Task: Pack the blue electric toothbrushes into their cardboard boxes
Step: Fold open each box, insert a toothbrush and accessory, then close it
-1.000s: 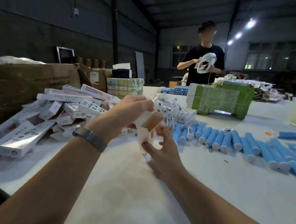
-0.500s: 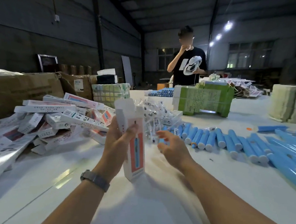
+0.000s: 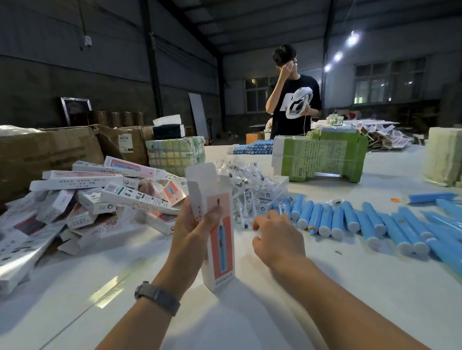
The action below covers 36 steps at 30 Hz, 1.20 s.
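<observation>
Nearest the camera, two bare forearms reach over a white table (image 3: 241, 326), the left wrist bearing a grey watch (image 3: 157, 297). Left hand (image 3: 193, 235) grips an upright box (image 3: 215, 228), thumb across its printed front, top flap standing open, lower end just above the table. Right hand (image 3: 277, 239) hovers just right of the box, fingers loosely curled, holding nothing, knuckles toward a heap of bagged brush heads (image 3: 246, 187). Right of that hand, blue toothbrushes (image 3: 357, 222) lie side by side in a row running to the right edge, white end caps facing near; none is in the held box. Left of the hands, a loose pile of boxes (image 3: 94, 192) spreads toward the near left edge. Farther back stand brown cartons (image 3: 48, 148) at left, a green bundle of flat packaging (image 3: 321, 156) at centre, a second stack of toothbrushes (image 3: 253, 147) beside it, and pale stacks (image 3: 455, 157) at right. Beyond the table, a person in a black shirt (image 3: 292, 97) stands holding a white object, one hand raised to the face.
</observation>
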Each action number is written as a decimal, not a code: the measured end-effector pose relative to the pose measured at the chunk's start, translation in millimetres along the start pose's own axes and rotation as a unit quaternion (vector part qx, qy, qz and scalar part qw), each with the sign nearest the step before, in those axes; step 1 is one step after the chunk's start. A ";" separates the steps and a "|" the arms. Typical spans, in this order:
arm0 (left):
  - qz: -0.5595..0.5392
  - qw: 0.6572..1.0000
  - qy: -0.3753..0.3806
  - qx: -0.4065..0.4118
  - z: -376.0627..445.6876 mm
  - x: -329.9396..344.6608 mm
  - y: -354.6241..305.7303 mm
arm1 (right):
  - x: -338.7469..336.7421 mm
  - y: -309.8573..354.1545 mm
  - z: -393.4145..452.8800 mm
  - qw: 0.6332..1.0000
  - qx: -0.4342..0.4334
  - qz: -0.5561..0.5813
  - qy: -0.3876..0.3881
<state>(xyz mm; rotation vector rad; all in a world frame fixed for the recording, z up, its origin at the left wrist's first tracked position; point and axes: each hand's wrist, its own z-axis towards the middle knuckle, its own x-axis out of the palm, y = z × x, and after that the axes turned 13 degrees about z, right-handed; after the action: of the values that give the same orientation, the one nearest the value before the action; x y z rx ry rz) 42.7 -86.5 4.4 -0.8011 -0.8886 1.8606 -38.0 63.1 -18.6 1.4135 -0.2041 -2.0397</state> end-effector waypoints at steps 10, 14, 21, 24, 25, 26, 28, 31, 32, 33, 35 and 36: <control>-0.001 1.000 0.007 -0.016 0.2 -0.6 1.7 | -18.7 -7.7 6.8 0.988 0.132 -0.033 0.071; 0.006 1.000 0.008 -0.007 1.2 -1.3 4.1 | -24.4 -5.4 8.6 0.989 0.135 0.031 0.047; -0.007 1.000 0.022 -0.004 -1.0 -2.4 3.5 | -72.9 53.0 8.9 0.840 0.016 0.516 -0.169; -0.013 0.999 0.033 -0.001 -2.1 -2.8 1.9 | -96.4 79.8 1.9 0.739 -0.021 0.650 -0.173; -0.013 0.999 0.036 0.001 -2.5 -3.1 1.2 | -101.6 85.8 -1.1 0.724 -0.037 0.669 -0.166; -0.012 0.999 0.039 0.002 -2.9 -3.4 0.3 | -105.3 90.3 -4.1 0.716 -0.056 0.677 -0.160; -0.013 0.999 0.040 0.003 -3.7 -3.7 -1.8 | -108.7 95.9 -9.0 0.718 -0.096 0.672 -0.154; -0.007 0.999 0.042 0.018 -6.0 -2.8 -3.8 | -106.5 99.5 -13.7 0.777 -0.142 0.596 -0.146; -0.003 0.999 0.043 0.028 -6.9 -2.0 -4.5 | -104.1 99.5 -14.5 0.811 -0.155 0.546 -0.144; 0.001 0.998 0.041 0.036 -7.5 -1.1 -4.9 | -101.1 99.1 -15.0 0.842 -0.167 0.492 -0.142; 0.008 0.998 0.037 0.043 -8.5 0.0 -5.9 | -95.9 97.9 -15.1 0.880 -0.174 0.418 -0.146; 0.012 0.998 0.035 0.046 -8.8 0.7 -6.7 | -94.8 97.6 -14.6 0.886 -0.172 0.405 -0.148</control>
<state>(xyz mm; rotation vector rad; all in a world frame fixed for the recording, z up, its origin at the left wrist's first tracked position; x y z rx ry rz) 52.5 -81.3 5.1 -0.8186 -0.7468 1.8689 35.8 44.9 95.2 0.6164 -0.4501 -1.4616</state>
